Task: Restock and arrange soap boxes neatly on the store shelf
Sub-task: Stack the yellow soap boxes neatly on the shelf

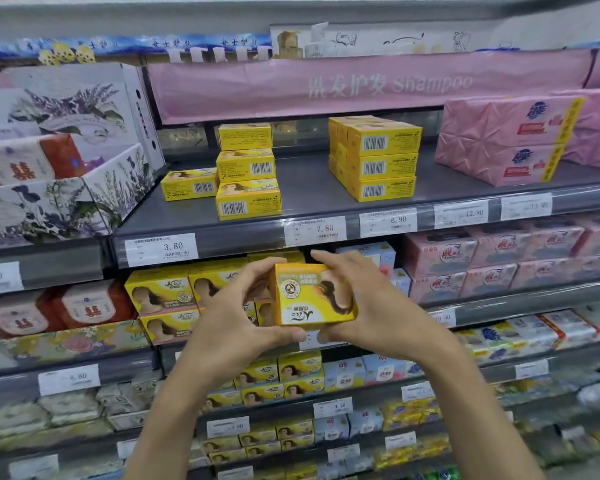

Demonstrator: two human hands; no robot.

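Holding one yellow soap box [312,296] between both hands, we have the left grip [236,327] curled on its 9 o'clock end and the right grip [371,306] wrapped over its 3 o'clock end. Its long axis runs 9 to 3, with the print upside down to us. The bare gap on the grey shelf [309,192] lies at 12 o'clock, between the 11 o'clock stack [246,178] and the 1 o'clock stack [378,161]; both hands seem equally near. The price tags [161,249] read 3.80, 7.80 and 6.90; the pink banner [361,86] says "Shampoo".

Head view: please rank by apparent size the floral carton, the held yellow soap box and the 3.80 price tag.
Largest: floral carton
Then: held yellow soap box, though nearness enlarges it
Smallest: 3.80 price tag
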